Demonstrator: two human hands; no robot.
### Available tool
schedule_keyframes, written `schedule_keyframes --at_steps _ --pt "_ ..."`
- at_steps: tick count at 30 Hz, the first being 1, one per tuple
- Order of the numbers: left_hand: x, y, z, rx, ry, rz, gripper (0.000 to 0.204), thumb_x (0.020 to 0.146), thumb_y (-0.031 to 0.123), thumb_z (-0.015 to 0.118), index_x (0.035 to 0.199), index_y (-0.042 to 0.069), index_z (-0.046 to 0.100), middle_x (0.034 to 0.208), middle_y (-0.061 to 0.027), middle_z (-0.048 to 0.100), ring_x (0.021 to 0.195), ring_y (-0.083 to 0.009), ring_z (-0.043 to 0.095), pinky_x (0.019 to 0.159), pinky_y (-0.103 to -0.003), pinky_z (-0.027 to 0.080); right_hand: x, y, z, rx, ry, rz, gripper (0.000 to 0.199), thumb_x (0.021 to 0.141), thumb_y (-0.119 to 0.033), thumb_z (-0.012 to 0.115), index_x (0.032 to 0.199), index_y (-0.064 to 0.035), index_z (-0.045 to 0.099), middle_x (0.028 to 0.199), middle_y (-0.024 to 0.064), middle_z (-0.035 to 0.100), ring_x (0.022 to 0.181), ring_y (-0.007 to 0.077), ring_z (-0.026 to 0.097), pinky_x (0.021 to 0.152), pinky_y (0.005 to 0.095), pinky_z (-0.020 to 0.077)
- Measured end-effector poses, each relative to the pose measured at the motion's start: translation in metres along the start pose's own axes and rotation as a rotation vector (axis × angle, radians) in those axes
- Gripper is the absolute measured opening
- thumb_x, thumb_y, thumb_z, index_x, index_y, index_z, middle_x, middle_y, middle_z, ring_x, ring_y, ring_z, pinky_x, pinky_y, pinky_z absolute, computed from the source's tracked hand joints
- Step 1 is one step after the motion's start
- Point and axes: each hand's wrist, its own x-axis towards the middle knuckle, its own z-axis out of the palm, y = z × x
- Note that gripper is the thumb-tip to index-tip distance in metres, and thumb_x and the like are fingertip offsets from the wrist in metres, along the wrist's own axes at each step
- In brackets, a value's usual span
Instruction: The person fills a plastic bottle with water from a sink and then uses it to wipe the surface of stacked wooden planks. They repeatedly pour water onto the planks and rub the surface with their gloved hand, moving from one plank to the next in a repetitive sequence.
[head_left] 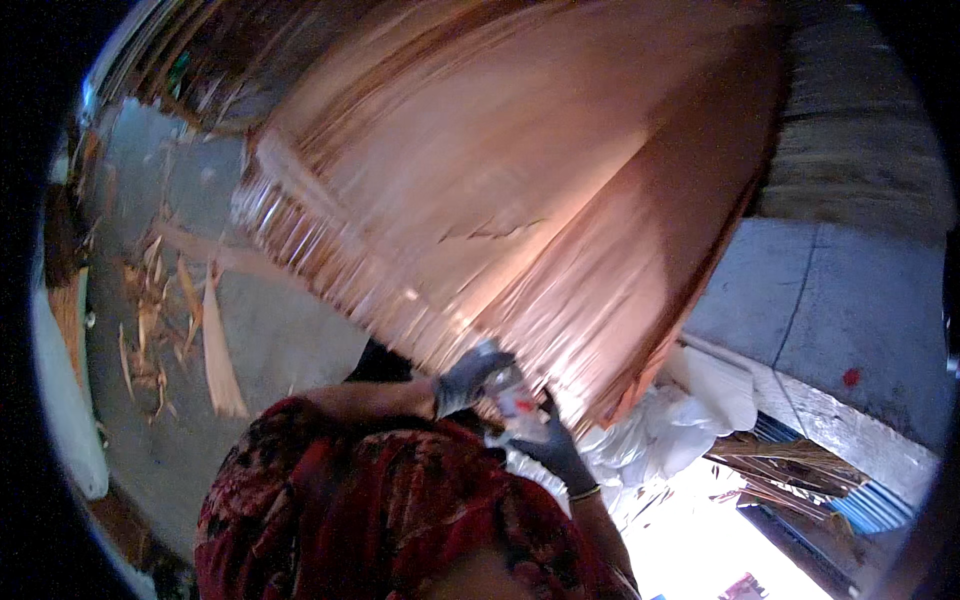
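Observation:
My left hand [472, 377], in a dark grey glove, is curled at the near edge of a large stack of thin reddish-brown wood sheets [470, 190]. My right hand [560, 450], gloved alike, is bent around the other side of a small pale object with a red mark [517, 402]. That object sits between both hands, close against the stack's edge; blur hides its kind. The left fingers are closed at its upper side. A long crack runs across the top sheet.
Torn wood strips [150, 330] lie on the grey floor [290, 335] at the left. Crumpled clear plastic [660, 430] is right of my right hand, beside a concrete ledge [830, 310]. Thin sticks [790, 470] and a blue corrugated sheet [880, 508] lie at the lower right.

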Motion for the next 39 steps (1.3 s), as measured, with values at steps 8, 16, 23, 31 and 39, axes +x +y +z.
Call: schedule_keyframes --at_steps 8,16,23,31,39 --pt "0.026 0.04 0.003 -0.518 0.073 -0.339 0.038 0.085 0.027 0.055 0.115 0.007 0.04 0.101 -0.0097 0.057 0.09 -0.0236 0.059 0.077 -0.04 0.048 0.041 0.018 -0.008 0.187 -0.121 0.09 0.077 0.061 -0.025 0.079 0.121 0.002 0.039 0.109 0.0094 0.054 0.097 0.0185 0.052 0.086 0.0327 0.0424" --pt "0.002 0.042 -0.07 -0.249 0.175 -0.459 0.046 0.087 0.032 0.052 0.124 0.011 0.034 0.109 -0.0072 0.052 0.096 -0.0229 0.056 0.077 -0.038 0.042 0.058 -0.094 -0.364 -1.401 0.872 -0.401 0.042 0.062 -0.038 0.071 0.084 -0.004 0.059 0.073 0.0138 0.061 0.068 0.0293 0.06 0.059 0.0386 0.0475" --pt "-0.061 0.007 -0.18 -0.332 0.329 -0.258 0.023 0.084 0.025 0.051 0.102 0.011 0.048 0.095 -0.0107 0.057 0.085 -0.0245 0.058 0.061 -0.036 0.046 -0.008 -0.174 -0.417 -1.507 1.276 -0.321 0.025 0.072 -0.034 0.062 0.073 -0.0097 0.057 0.06 0.0114 0.056 0.057 0.0273 0.057 0.053 0.0367 0.0455" --pt "-0.197 -0.068 -0.308 0.173 0.824 -0.509 0.029 0.082 0.022 0.053 0.106 0.009 0.044 0.081 -0.0109 0.055 0.059 -0.0242 0.058 0.04 -0.034 0.039 -0.051 -0.127 -0.312 -1.227 0.861 0.138 0.055 0.059 -0.041 0.066 0.101 -0.0055 0.056 0.084 0.0196 0.059 0.079 0.0371 0.058 0.072 0.0425 0.0468" --pt "-0.194 -0.038 -0.291 -0.002 0.807 -0.58 0.055 0.08 0.021 0.055 0.128 0.008 0.03 0.079 -0.0107 0.056 0.061 -0.0255 0.06 0.041 -0.035 0.037 -0.116 -0.227 -0.413 -1.037 1.47 0.112 0.044 0.061 -0.039 0.069 0.082 -0.0016 0.062 0.08 0.0181 0.063 0.078 0.0351 0.06 0.065 0.0412 0.0478"
